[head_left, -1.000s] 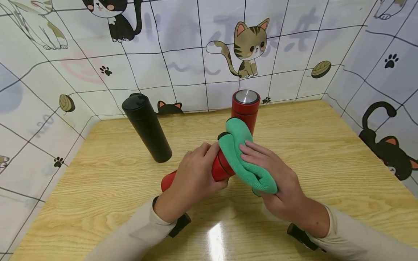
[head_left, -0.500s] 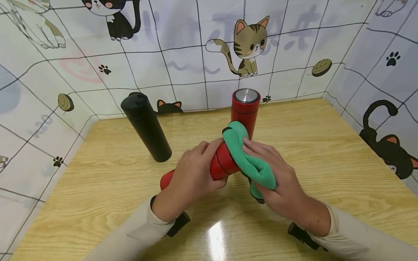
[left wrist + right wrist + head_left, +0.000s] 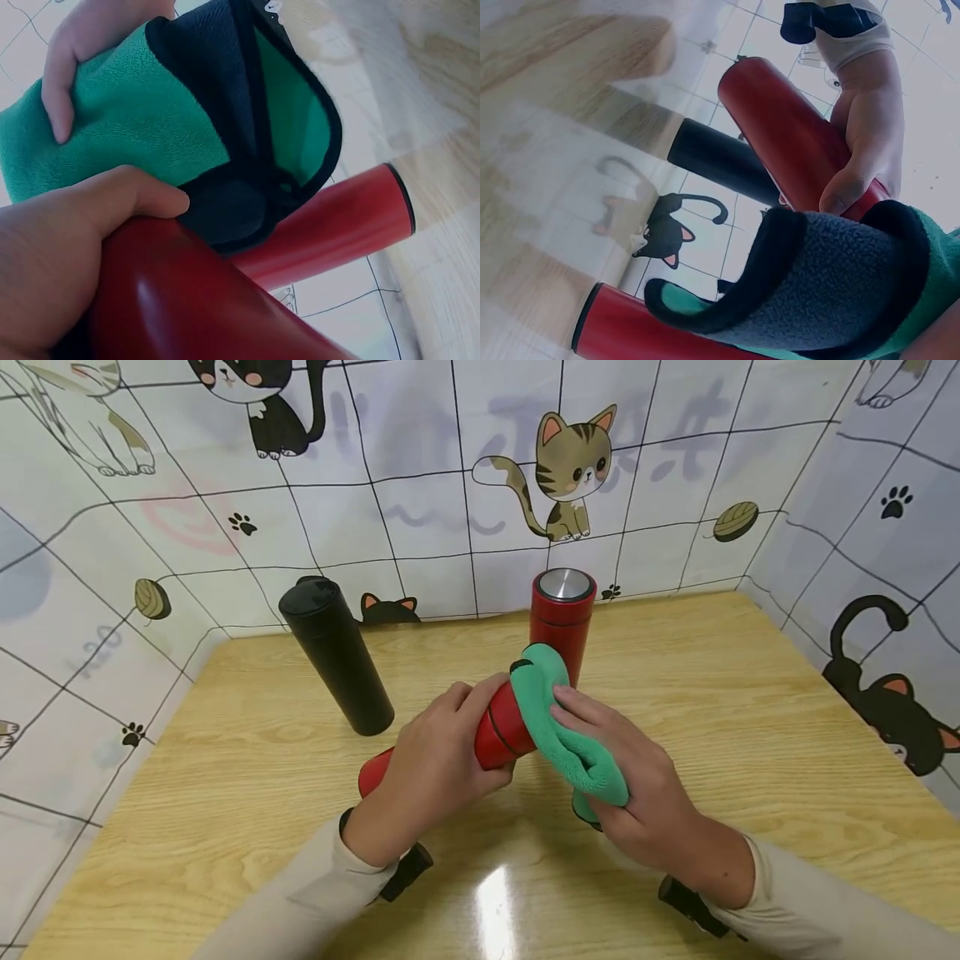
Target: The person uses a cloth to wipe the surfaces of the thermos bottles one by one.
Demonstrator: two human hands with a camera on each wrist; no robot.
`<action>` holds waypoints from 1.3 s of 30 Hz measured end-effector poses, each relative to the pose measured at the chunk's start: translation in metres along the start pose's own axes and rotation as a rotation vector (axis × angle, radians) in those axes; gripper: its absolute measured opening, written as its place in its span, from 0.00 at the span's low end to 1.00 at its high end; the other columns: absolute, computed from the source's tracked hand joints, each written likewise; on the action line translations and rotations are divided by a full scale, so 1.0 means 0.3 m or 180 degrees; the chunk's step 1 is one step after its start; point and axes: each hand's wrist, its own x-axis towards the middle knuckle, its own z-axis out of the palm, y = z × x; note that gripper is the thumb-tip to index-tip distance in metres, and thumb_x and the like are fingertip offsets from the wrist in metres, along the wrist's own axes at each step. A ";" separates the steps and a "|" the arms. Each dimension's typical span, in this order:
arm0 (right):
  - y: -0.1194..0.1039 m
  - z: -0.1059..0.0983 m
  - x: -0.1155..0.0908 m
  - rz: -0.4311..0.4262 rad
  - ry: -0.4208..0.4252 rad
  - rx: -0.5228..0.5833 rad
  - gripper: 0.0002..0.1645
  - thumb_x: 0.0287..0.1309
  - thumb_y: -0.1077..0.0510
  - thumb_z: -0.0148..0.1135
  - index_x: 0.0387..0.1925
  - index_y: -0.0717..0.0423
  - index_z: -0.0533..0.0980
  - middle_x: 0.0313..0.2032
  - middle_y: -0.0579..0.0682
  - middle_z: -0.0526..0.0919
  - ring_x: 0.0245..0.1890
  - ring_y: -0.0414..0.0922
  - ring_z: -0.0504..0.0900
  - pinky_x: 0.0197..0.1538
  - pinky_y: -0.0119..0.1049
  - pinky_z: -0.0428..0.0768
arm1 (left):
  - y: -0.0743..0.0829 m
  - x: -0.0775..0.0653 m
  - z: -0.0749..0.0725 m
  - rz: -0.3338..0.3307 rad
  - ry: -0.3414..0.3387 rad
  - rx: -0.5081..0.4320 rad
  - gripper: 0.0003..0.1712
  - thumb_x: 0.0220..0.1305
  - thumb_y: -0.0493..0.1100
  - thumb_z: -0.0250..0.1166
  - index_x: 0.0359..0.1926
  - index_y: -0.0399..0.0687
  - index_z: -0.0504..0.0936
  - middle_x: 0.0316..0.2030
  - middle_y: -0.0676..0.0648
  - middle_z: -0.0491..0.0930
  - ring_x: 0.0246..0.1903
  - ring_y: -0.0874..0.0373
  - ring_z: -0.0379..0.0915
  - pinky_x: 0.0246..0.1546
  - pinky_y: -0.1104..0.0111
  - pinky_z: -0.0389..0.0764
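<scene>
A red thermos (image 3: 502, 727) lies tilted in my left hand (image 3: 435, 756), which grips it around the body above the table. Over its upper right end is folded a green towel (image 3: 558, 718) with black edging. My right hand (image 3: 645, 777) holds this towel against the thermos, fingers on top and thumb below. In the right wrist view the towel (image 3: 825, 277) shows a dark grey face, and the left thumb (image 3: 844, 191) presses on the red thermos. The left wrist view has the towel (image 3: 112, 112) close by the left thumb. The thermos's covered end is hidden.
Just behind the towel stands a second red thermos (image 3: 562, 618) with a silver-topped lid. A black thermos (image 3: 341, 660) stands at the back left of the wooden table (image 3: 247, 827). Cat-printed walls (image 3: 420, 527) enclose the back and both sides.
The towel has slid toward the upper right end of the held thermos, baring more red behind it. Both hands have shifted slightly left. The standing thermoses have stayed put.
</scene>
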 end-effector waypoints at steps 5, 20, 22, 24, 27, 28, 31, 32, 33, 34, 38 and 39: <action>0.001 0.001 0.016 -0.0377 0.0080 -0.0034 0.28 0.74 0.51 0.49 0.58 0.73 0.75 0.66 0.61 0.73 0.71 0.51 0.69 0.73 0.36 0.67 | 0.007 0.003 0.000 0.0064 -0.0023 0.0024 0.43 0.42 0.48 0.79 0.60 0.52 0.71 0.39 0.48 0.78 0.32 0.57 0.76 0.34 0.65 0.84; 0.010 -0.001 0.003 -0.0215 0.0057 0.0073 0.27 0.74 0.52 0.49 0.58 0.72 0.75 0.64 0.62 0.76 0.69 0.48 0.72 0.71 0.34 0.69 | -0.004 -0.001 0.014 0.0040 -0.0026 0.0039 0.47 0.42 0.50 0.79 0.65 0.55 0.69 0.41 0.49 0.78 0.32 0.57 0.77 0.34 0.65 0.84; 0.011 0.000 0.004 -0.0227 0.0070 0.0056 0.27 0.74 0.52 0.49 0.58 0.73 0.74 0.64 0.62 0.76 0.69 0.49 0.72 0.71 0.34 0.69 | 0.000 -0.002 0.015 0.0069 -0.0067 0.0054 0.48 0.42 0.50 0.80 0.65 0.54 0.69 0.40 0.49 0.78 0.33 0.57 0.76 0.34 0.65 0.84; 0.011 0.000 0.001 -0.0154 0.0076 0.0028 0.28 0.74 0.52 0.48 0.59 0.73 0.74 0.64 0.62 0.76 0.69 0.47 0.73 0.71 0.33 0.69 | 0.003 -0.003 0.016 0.0090 -0.0101 0.0061 0.48 0.42 0.51 0.80 0.66 0.54 0.69 0.40 0.49 0.78 0.33 0.58 0.76 0.34 0.65 0.84; 0.011 -0.003 -0.001 0.0011 0.0094 0.0037 0.29 0.74 0.50 0.49 0.58 0.73 0.75 0.63 0.62 0.77 0.68 0.45 0.74 0.70 0.31 0.70 | 0.003 -0.003 0.015 0.0071 -0.0106 0.0070 0.50 0.41 0.51 0.80 0.67 0.57 0.68 0.41 0.50 0.78 0.34 0.58 0.76 0.35 0.64 0.84; 0.011 -0.004 -0.002 0.0042 0.0103 0.0047 0.29 0.74 0.50 0.49 0.58 0.73 0.75 0.63 0.61 0.77 0.67 0.44 0.74 0.69 0.31 0.71 | 0.003 -0.003 0.015 0.0062 -0.0099 0.0070 0.49 0.41 0.51 0.80 0.67 0.57 0.68 0.41 0.50 0.79 0.34 0.58 0.76 0.36 0.64 0.84; 0.012 -0.004 -0.001 0.0019 0.0156 0.0123 0.28 0.73 0.50 0.52 0.56 0.73 0.76 0.62 0.61 0.78 0.66 0.44 0.75 0.69 0.31 0.72 | 0.002 -0.003 0.015 0.0040 -0.0086 0.0056 0.49 0.42 0.51 0.80 0.67 0.58 0.67 0.41 0.50 0.78 0.33 0.58 0.76 0.35 0.64 0.84; 0.013 -0.003 0.000 -0.0018 0.0167 0.0134 0.28 0.73 0.50 0.52 0.56 0.74 0.76 0.62 0.61 0.78 0.67 0.45 0.75 0.69 0.32 0.72 | 0.002 -0.004 0.016 0.0045 -0.0086 0.0046 0.49 0.42 0.51 0.80 0.67 0.57 0.67 0.41 0.49 0.78 0.33 0.58 0.76 0.35 0.65 0.84; 0.013 -0.002 0.000 -0.0043 0.0167 0.0132 0.28 0.73 0.50 0.52 0.56 0.74 0.76 0.62 0.61 0.78 0.67 0.45 0.75 0.69 0.32 0.72 | 0.003 -0.005 0.017 0.0056 -0.0087 0.0045 0.49 0.42 0.51 0.80 0.67 0.56 0.67 0.40 0.49 0.78 0.33 0.58 0.76 0.35 0.65 0.84; 0.013 -0.002 0.000 -0.0063 0.0170 0.0122 0.28 0.73 0.51 0.52 0.56 0.74 0.76 0.62 0.61 0.78 0.67 0.45 0.75 0.69 0.32 0.71 | 0.005 -0.007 0.018 0.0072 -0.0087 0.0050 0.49 0.42 0.50 0.79 0.67 0.56 0.68 0.40 0.49 0.78 0.33 0.59 0.76 0.34 0.65 0.83; 0.013 0.001 -0.003 0.0031 0.0170 0.0064 0.28 0.73 0.50 0.51 0.58 0.72 0.75 0.63 0.61 0.78 0.67 0.45 0.75 0.69 0.31 0.71 | 0.011 -0.013 0.020 0.0144 -0.0096 0.0073 0.48 0.42 0.51 0.78 0.67 0.55 0.68 0.39 0.50 0.78 0.32 0.60 0.75 0.33 0.67 0.83; 0.012 0.001 -0.004 0.0080 0.0165 0.0050 0.28 0.74 0.50 0.51 0.58 0.71 0.75 0.63 0.60 0.78 0.67 0.44 0.75 0.69 0.31 0.71 | 0.011 -0.014 0.020 0.0151 -0.0091 0.0076 0.48 0.42 0.51 0.78 0.67 0.55 0.68 0.39 0.50 0.78 0.32 0.60 0.75 0.33 0.67 0.83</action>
